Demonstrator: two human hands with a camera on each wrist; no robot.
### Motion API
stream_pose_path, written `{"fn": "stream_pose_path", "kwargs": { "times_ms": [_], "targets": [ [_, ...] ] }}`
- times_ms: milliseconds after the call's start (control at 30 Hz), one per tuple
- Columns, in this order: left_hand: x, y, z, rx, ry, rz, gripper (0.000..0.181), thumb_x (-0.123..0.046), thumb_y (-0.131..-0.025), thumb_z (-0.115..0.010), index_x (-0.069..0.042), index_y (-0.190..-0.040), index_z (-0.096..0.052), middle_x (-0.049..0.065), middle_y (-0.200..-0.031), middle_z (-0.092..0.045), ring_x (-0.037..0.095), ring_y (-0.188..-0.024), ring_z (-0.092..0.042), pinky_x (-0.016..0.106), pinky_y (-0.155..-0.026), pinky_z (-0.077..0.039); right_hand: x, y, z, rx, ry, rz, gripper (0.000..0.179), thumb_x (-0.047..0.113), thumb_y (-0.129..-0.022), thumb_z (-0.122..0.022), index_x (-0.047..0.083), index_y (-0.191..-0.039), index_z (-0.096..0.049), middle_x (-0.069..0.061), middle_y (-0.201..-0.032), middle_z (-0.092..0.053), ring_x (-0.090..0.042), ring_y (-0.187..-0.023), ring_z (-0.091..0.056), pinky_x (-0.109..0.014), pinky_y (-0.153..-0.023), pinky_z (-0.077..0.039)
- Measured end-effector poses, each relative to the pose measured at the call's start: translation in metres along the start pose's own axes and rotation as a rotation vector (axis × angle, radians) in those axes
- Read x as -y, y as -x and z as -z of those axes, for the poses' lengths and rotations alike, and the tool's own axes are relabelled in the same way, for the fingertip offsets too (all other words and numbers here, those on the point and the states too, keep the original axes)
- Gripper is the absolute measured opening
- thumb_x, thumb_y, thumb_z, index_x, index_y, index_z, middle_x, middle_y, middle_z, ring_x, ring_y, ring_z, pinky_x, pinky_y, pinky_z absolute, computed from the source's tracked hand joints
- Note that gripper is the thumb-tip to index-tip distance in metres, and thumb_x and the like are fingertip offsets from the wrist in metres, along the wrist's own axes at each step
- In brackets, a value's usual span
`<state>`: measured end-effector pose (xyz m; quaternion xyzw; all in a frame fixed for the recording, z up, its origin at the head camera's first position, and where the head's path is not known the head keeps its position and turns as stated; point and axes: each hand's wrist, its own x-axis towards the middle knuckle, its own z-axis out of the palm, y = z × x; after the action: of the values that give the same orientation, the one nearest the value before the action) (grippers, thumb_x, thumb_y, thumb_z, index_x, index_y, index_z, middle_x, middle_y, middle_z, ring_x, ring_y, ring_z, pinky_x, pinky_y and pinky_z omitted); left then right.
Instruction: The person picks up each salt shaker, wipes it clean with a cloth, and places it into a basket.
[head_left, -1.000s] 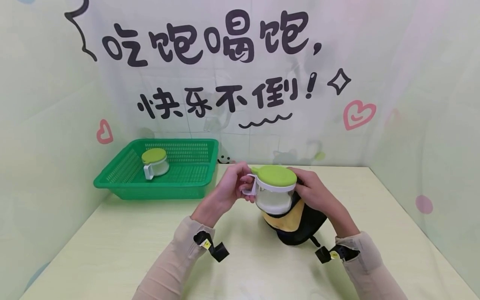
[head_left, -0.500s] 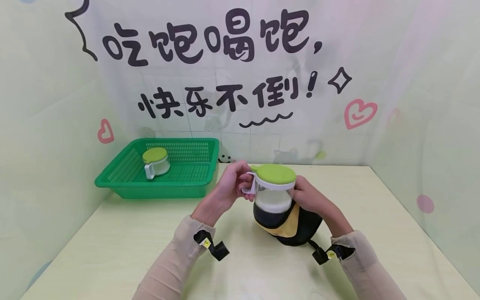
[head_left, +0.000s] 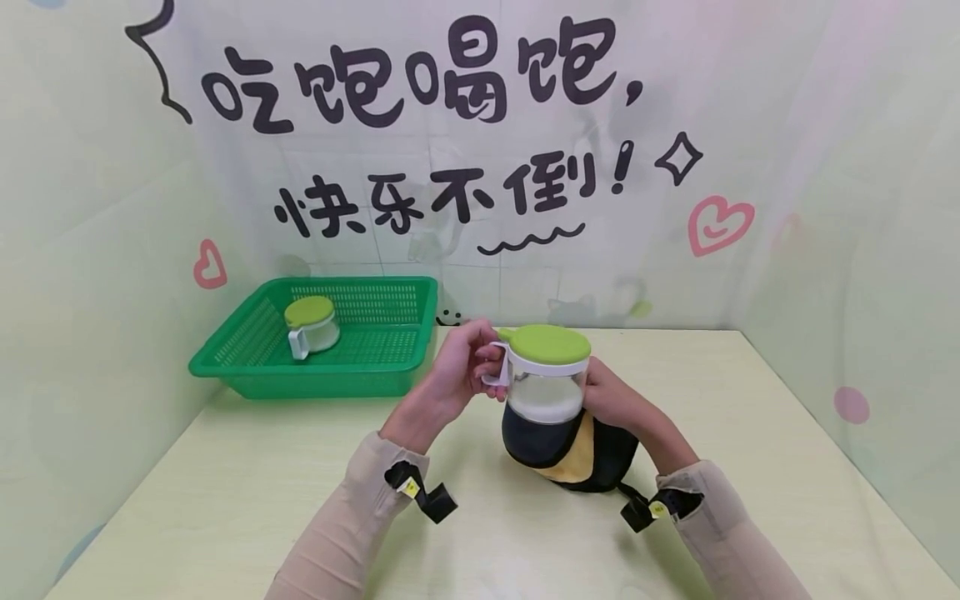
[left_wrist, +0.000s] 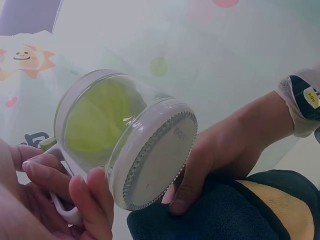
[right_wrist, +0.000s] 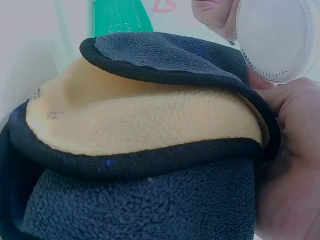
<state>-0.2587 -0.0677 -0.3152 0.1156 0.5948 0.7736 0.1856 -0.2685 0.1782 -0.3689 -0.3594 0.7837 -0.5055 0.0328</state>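
Observation:
A glass seasoning jar (head_left: 547,396) with a green lid and something white in its lower part is held above the table. My left hand (head_left: 459,367) holds it by the white handle (head_left: 498,367), fingers curled through. Its ribbed round base (left_wrist: 162,157) faces the left wrist camera. Right beside the jar, my right hand (head_left: 621,400) grips a folded dark blue and tan cloth (head_left: 573,454). In the right wrist view the plush cloth (right_wrist: 140,115) shows black edging and hangs in folds from the thumb and fingers. Its upper part passes just under the jar.
A green plastic basket (head_left: 322,385) stands at the back left of the pale table (head_left: 247,500). Inside it sits a second green-lidded jar (head_left: 321,335) with a white handle. A printed curtain (head_left: 390,250) closes off the back.
My right hand has come down a little and left from the jar's upper side. The cloth has shifted left, its dark part now below the jar. The left hand and jar barely moved.

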Motion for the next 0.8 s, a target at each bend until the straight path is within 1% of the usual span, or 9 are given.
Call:
{"fn": "stream_pose_path", "kwargs": {
  "times_ms": [100, 300, 433, 533, 633, 667, 700, 800],
  "targets": [
    [0.0002, 0.0005, 0.0001, 0.006, 0.001, -0.002, 0.037, -0.021, -0.094, -0.037, -0.017, -0.058, -0.032, -0.005, -0.049, -0.034, 0.018, -0.044, -0.057, 0.027, -0.048, -0.047, -0.0001, -0.0001, 0.0008, 0.007, 0.007, 0.010, 0.025, 0.006, -0.104, -0.055, -0.010, -0.120, -0.063, 0.006, -0.107, -0.068, 0.000, -0.096, -0.062, -0.023, -0.086, -0.049],
    [0.0025, -0.0010, -0.0002, 0.017, -0.008, 0.015, 0.039, -0.022, -0.094, -0.038, -0.017, -0.056, -0.033, -0.005, -0.048, -0.035, 0.018, -0.045, -0.058, 0.027, -0.050, -0.048, -0.0007, 0.0010, 0.0018, -0.011, 0.050, -0.001, 0.030, 0.010, -0.106, -0.051, -0.009, -0.127, -0.060, -0.020, -0.117, -0.067, 0.001, -0.103, -0.059, -0.024, -0.094, -0.048],
    [0.0042, -0.0027, -0.0007, 0.026, -0.017, 0.033, 0.038, -0.023, -0.094, -0.038, -0.017, -0.056, -0.034, -0.003, -0.049, -0.035, 0.018, -0.046, -0.059, 0.027, -0.050, -0.049, 0.0002, 0.0026, 0.0028, -0.040, 0.086, -0.016, 0.035, 0.013, -0.109, -0.045, -0.008, -0.133, -0.057, -0.024, -0.125, -0.064, 0.002, -0.109, -0.055, -0.023, -0.101, -0.045],
    [0.0053, -0.0034, -0.0011, 0.030, -0.018, 0.044, 0.038, -0.023, -0.094, -0.038, -0.017, -0.057, -0.034, -0.003, -0.049, -0.035, 0.018, -0.046, -0.059, 0.026, -0.050, -0.049, 0.0005, 0.0037, 0.0035, -0.050, 0.103, -0.021, 0.036, 0.013, -0.110, -0.039, -0.007, -0.135, -0.056, -0.022, -0.127, -0.063, 0.001, -0.110, -0.054, -0.023, -0.102, -0.044],
    [0.0059, -0.0036, -0.0017, 0.039, -0.017, 0.053, 0.037, -0.022, -0.093, -0.039, -0.017, -0.057, -0.034, -0.003, -0.049, -0.034, 0.018, -0.046, -0.059, 0.026, -0.049, -0.049, 0.0008, 0.0039, 0.0045, -0.051, 0.100, -0.017, 0.032, 0.006, -0.108, -0.040, -0.008, -0.131, -0.058, -0.020, -0.121, -0.065, -0.002, -0.105, -0.055, -0.024, -0.098, -0.045],
    [0.0059, -0.0035, -0.0019, 0.041, -0.018, 0.057, 0.037, -0.022, -0.093, -0.039, -0.017, -0.057, -0.034, -0.004, -0.049, -0.034, 0.018, -0.045, -0.059, 0.026, -0.049, -0.049, 0.0009, 0.0038, 0.0050, -0.054, 0.097, -0.015, 0.031, 0.003, -0.106, -0.041, -0.008, -0.128, -0.060, -0.019, -0.117, -0.066, -0.002, -0.101, -0.056, -0.023, -0.096, -0.046],
    [0.0060, -0.0034, -0.0021, 0.044, -0.019, 0.061, 0.037, -0.022, -0.093, -0.039, -0.017, -0.057, -0.033, -0.004, -0.049, -0.034, 0.018, -0.045, -0.058, 0.026, -0.049, -0.049, 0.0011, 0.0037, 0.0057, -0.055, 0.091, -0.011, 0.029, 0.000, -0.104, -0.041, -0.007, -0.123, -0.062, -0.016, -0.110, -0.067, -0.003, -0.096, -0.056, -0.023, -0.091, -0.047],
    [0.0062, -0.0030, -0.0027, 0.056, -0.025, 0.065, 0.036, -0.022, -0.092, -0.040, -0.017, -0.057, -0.033, -0.004, -0.049, -0.033, 0.017, -0.045, -0.057, 0.027, -0.050, -0.048, 0.0027, 0.0033, 0.0079, -0.065, 0.076, 0.019, 0.026, -0.010, -0.091, -0.042, -0.007, -0.103, -0.065, -0.006, -0.087, -0.063, -0.004, -0.079, -0.055, -0.024, -0.076, -0.047]
  ]
}}
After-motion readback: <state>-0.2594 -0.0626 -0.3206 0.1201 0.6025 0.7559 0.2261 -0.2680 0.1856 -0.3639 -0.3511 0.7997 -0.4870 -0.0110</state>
